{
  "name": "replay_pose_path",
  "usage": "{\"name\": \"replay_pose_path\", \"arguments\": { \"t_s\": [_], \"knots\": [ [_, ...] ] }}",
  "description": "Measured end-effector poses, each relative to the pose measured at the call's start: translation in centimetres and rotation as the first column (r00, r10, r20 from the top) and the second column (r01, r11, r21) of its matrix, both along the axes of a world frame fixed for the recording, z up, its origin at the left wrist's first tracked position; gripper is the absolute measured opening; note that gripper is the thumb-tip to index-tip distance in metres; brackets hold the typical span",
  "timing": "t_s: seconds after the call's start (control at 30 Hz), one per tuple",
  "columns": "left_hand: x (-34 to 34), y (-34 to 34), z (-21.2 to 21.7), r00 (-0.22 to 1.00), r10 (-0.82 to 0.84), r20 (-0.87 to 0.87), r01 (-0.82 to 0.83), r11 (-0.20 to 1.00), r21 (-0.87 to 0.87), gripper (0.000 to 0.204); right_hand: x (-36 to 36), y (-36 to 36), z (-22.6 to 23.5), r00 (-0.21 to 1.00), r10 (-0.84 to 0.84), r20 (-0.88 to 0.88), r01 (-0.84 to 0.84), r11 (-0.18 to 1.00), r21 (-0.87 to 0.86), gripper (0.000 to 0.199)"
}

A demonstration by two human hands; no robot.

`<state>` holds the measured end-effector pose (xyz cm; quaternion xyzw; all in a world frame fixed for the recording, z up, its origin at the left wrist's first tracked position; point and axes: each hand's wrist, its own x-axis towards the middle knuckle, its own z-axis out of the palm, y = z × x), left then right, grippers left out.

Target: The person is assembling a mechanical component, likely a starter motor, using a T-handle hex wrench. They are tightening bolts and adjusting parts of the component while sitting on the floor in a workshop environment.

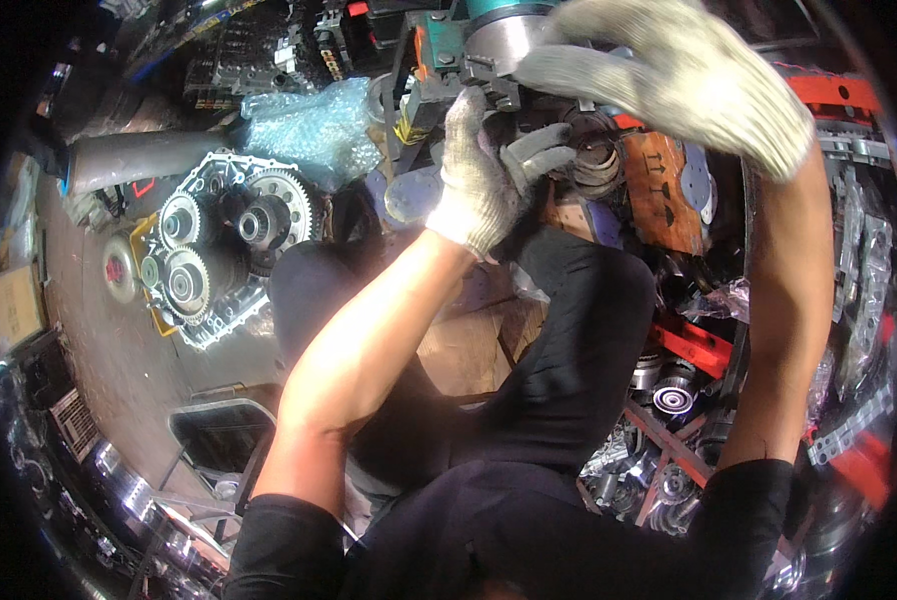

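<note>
My left hand (481, 175), in a white knit glove, reaches up to a metal assembly (449, 60) at the top centre, fingers pressed against its dark underside. Whether it grips a part I cannot tell. My right hand (669, 75), also gloved, is raised higher and lies over a round silver metal drum (504, 40) with a teal cap. Its fingers curl over the drum's edge. Both bare forearms rise from my dark sleeves at the bottom.
An open gearbox housing (214, 245) with several gears lies on the floor at left, beside a grey pipe (139, 155) and a crumpled plastic bag (309, 125). Orange metal plates (659, 190) and red frame bars (694, 345) with bearings crowd the right. A folding chair (219, 430) stands lower left.
</note>
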<state>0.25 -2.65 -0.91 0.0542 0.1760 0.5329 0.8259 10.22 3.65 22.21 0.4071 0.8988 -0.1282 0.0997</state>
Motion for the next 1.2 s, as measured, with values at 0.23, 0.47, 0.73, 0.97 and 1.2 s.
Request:
{"name": "replay_pose_path", "arguments": {
  "t_s": [0.23,0.47,0.73,0.97,1.2],
  "knots": [
    [-0.1,0.1,-0.3,0.999,0.006,0.037,-0.008,0.999,0.032,0.084,1.3,-0.5,1.0,0.908,-0.363,0.208,0.347,0.931,0.113,0.068],
    [-0.1,0.0,0.0,0.999,-0.016,-0.052,0.018,0.999,0.044,0.096,2.3,1.8,-1.7,0.964,0.197,0.177,-0.246,0.915,0.321,0.045],
    [-0.2,0.0,0.4,0.997,-0.044,-0.070,0.046,0.999,0.027,0.097,2.2,-1.7,1.7,0.956,-0.285,-0.076,0.292,0.951,0.104,0.029],
    [-0.2,-0.1,1.1,0.998,-0.056,-0.017,0.055,0.998,-0.032,0.088,2.6,-2.3,2.6,0.958,-0.256,-0.127,0.272,0.954,0.126,0.028],
    [-0.1,-0.1,1.1,0.996,-0.059,-0.074,0.059,0.998,0.002,0.096,3.0,-1.8,2.9,0.945,-0.245,-0.218,0.248,0.969,-0.013,0.028]
  ]
}}
